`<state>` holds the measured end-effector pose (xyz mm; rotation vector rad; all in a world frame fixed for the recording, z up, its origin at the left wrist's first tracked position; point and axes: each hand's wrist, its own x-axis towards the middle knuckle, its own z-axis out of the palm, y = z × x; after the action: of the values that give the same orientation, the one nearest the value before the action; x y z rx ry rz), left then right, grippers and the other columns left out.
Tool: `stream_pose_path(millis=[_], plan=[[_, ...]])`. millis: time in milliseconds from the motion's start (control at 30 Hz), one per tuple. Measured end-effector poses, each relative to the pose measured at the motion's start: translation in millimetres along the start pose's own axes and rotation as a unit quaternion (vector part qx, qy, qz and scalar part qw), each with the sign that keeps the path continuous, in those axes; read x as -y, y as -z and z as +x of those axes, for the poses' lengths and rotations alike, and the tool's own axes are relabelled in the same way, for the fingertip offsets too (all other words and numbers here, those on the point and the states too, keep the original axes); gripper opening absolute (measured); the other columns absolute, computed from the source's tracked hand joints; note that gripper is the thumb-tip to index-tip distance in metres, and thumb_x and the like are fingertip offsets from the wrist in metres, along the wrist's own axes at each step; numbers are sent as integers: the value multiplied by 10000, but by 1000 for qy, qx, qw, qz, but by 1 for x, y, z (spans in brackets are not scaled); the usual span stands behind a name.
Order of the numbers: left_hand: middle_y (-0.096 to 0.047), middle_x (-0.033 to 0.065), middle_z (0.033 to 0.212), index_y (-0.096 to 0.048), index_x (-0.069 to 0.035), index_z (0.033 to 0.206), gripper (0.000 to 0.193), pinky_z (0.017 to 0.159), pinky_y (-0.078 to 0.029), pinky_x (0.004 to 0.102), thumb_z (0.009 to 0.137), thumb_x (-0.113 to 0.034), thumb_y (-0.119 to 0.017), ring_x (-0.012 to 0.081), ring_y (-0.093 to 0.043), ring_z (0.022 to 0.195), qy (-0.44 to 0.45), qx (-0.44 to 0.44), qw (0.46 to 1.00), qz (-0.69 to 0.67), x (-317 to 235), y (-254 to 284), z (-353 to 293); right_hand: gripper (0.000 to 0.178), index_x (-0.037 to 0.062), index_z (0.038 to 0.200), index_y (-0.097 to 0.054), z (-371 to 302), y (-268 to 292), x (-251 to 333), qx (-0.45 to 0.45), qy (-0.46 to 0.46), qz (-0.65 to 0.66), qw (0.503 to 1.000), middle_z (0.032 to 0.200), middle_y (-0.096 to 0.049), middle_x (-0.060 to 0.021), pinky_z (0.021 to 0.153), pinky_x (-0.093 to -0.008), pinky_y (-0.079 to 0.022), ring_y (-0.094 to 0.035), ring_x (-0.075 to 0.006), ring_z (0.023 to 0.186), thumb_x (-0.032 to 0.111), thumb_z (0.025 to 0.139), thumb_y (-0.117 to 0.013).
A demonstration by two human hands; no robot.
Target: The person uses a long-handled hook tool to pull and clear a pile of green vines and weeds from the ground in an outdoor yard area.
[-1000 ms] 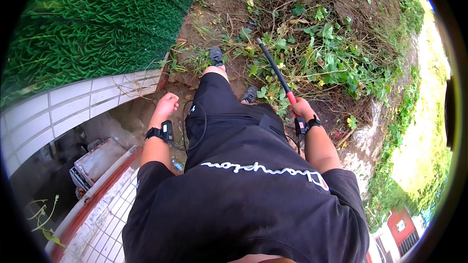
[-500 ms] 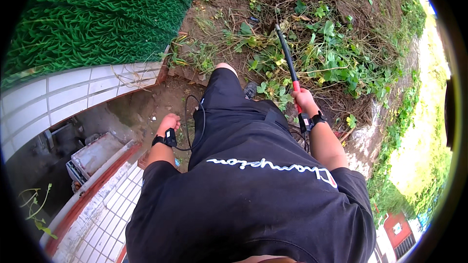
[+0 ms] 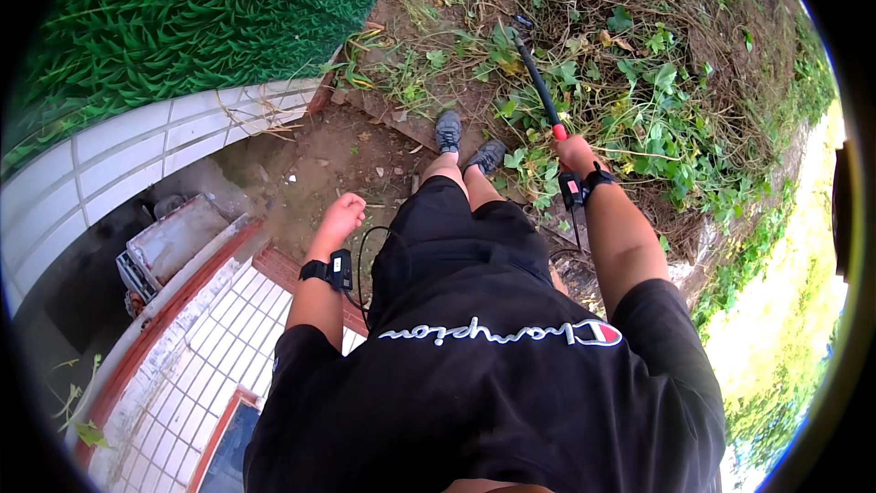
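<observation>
The right hand is gripping a stick over vines at one o'clock; the left hand, curled into a loose fist, is hanging at nine, bare dirt leaving room toward the wall's edge

Bright daylight, blown-out greenery at right, shadowed recess, fisheye-bent edges

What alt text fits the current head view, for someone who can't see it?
The right hand grips a black rod by its red handle, with leafy vines behind it. The left hand holds nothing visible; two grey shoes stand at centre, white tiles to the left.
</observation>
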<state>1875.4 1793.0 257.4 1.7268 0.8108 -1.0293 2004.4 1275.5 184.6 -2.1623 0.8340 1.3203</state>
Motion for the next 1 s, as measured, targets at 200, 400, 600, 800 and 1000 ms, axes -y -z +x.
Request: stream_pose_path(millis=[200, 400, 600, 800, 1000], plan=[[-594, 19, 693, -582, -82, 948, 139, 504, -463, 284, 913, -202, -523, 122, -555, 550, 128, 1, 992, 0, 36, 21, 10, 330, 56, 1115, -673, -3, 26, 47, 12, 53, -263, 963, 1057, -696, -122, 787, -381, -544, -682, -270, 958, 214, 834, -605], [-548, 18, 610, -585, -92, 888, 105, 407, -395, 261, 903, -158, -505, 122, -513, 476, 103, 12, 993, 49, -11, 32, 44, 250, 164, 1035, -741, 45, -22, 86, 70, -186, 0, 980, 1055, -706, -29, 673, -469, -548, -675, -205, 919, 235, 799, -703], [-578, 1, 676, -605, -78, 910, 110, 533, -430, 244, 927, -167, -543, 88, -519, 556, -91, 38, 993, 72, -141, 5, 10, 327, 122, 1196, -641, -118, -1, 93, 31, 2, -79, 996, 1141, -680, -59, 864, -371, -538, -651, -234, 1076, 223, 898, -553], [-592, 2, 736, -608, -92, 939, 112, 581, -446, 236, 947, -169, -527, 94, -536, 612, -118, -6, 993, 31, -147, -30, 7, 368, 83, 1187, -636, -76, 35, -9, 2, 27, -104, 994, 1202, -645, -126, 908, -377, -510, -626, -264, 1112, 226, 849, -605], [-598, 7, 710, -600, -95, 930, 100, 538, -460, 258, 915, -172, -538, 107, -556, 588, 4, -23, 998, 58, -59, -61, -8, 438, 11, 1164, -571, -89, 28, -139, 3, 63, 8, 998, 1061, -663, -205, 882, -419, -499, -634, -346, 1025, 256, 813, -661]])
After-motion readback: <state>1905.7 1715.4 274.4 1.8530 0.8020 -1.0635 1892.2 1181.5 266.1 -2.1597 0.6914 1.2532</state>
